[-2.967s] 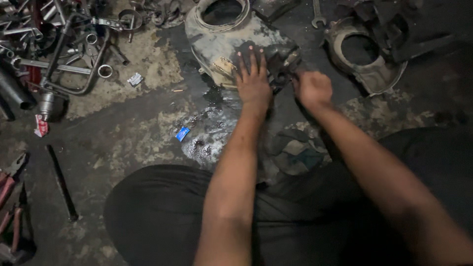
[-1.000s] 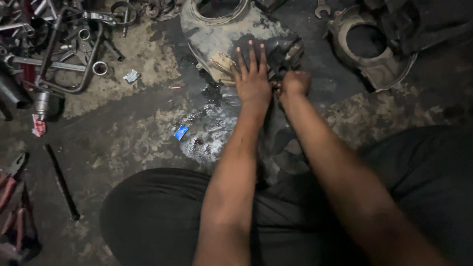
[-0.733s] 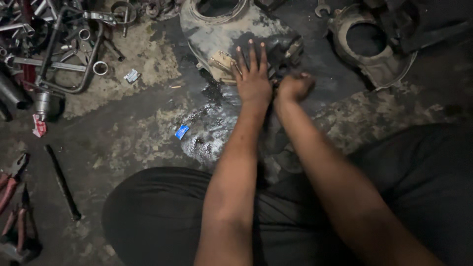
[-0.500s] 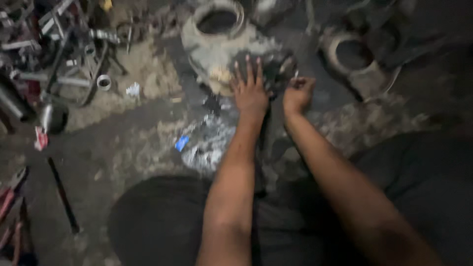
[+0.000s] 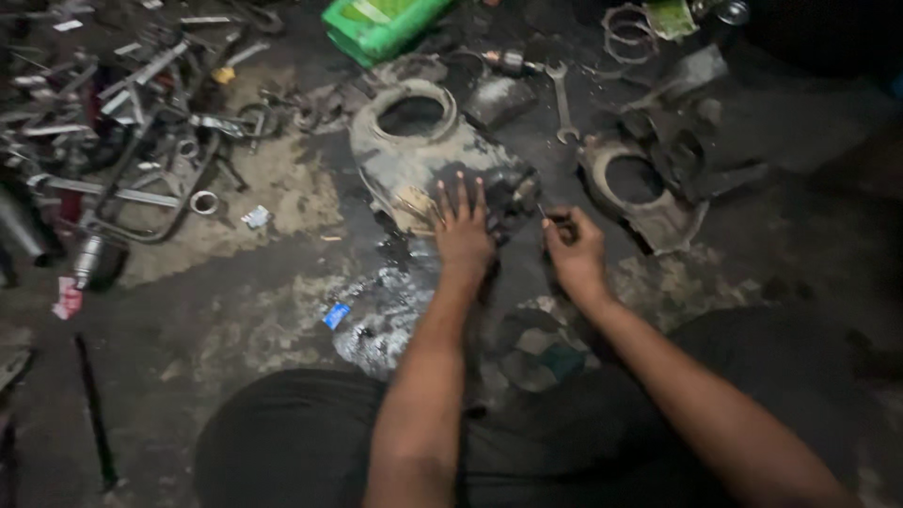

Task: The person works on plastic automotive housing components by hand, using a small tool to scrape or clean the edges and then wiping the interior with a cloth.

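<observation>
My left hand point(image 5: 463, 226) lies flat, fingers spread, on the near end of a grimy metal engine cover point(image 5: 414, 155) that has a round opening and rests on the oily floor. My right hand point(image 5: 574, 254) is just right of it, fingers closed around a small dark tool or part point(image 5: 557, 222) that is too small to identify. Both forearms reach forward over my dark trousers point(image 5: 282, 442).
A second metal housing point(image 5: 640, 188) with a round hole lies at right, a spanner point(image 5: 562, 103) behind it. A green container point(image 5: 381, 23) sits at top. Pipes, rings and tools point(image 5: 141, 141) crowd the left; a crumpled plastic wrapper point(image 5: 381, 310) lies near my knee.
The view has tilted up, showing the green container and spanner. My right hand has drawn slightly right of the cover, still closed. The left hand stays pressed on the cover.
</observation>
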